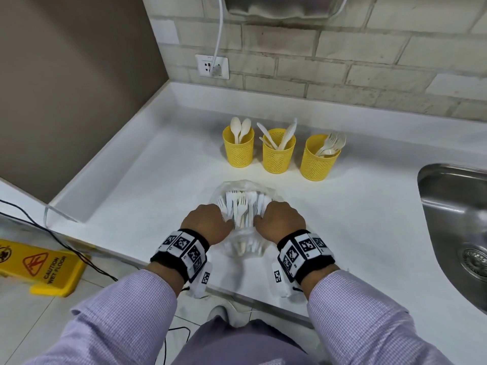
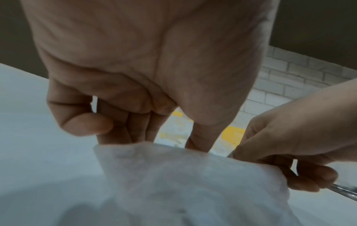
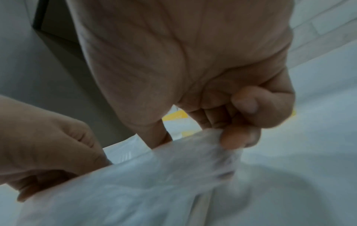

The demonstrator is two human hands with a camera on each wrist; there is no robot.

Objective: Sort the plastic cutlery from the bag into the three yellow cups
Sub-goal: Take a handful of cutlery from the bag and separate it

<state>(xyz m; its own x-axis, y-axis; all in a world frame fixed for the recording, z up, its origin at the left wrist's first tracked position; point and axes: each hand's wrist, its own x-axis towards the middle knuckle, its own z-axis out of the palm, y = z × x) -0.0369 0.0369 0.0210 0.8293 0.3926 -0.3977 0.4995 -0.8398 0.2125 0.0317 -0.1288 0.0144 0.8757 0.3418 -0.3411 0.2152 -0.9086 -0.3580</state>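
Note:
A clear plastic bag [image 1: 246, 246] of white cutlery [image 1: 242, 206] lies on the white counter near its front edge. My left hand [image 1: 208, 222] grips the bag's left side and my right hand [image 1: 279, 219] grips its right side, fingers curled over the plastic. In the left wrist view the left hand [image 2: 135, 122] curls at the bag [image 2: 193, 175]; in the right wrist view the right hand [image 3: 231, 122] pinches the bag [image 3: 154, 175]. Behind stand three yellow cups: the left cup [image 1: 238, 148] with spoons, the middle cup [image 1: 278, 152] with knives, the right cup [image 1: 319, 159] with forks.
A steel sink [image 1: 458, 225] is set into the counter [image 1: 158, 180] at the right. A brick wall with a socket [image 1: 212, 66] and cord runs behind. A yellow wet-floor sign [image 1: 39, 267] and cables lie on the floor at the left.

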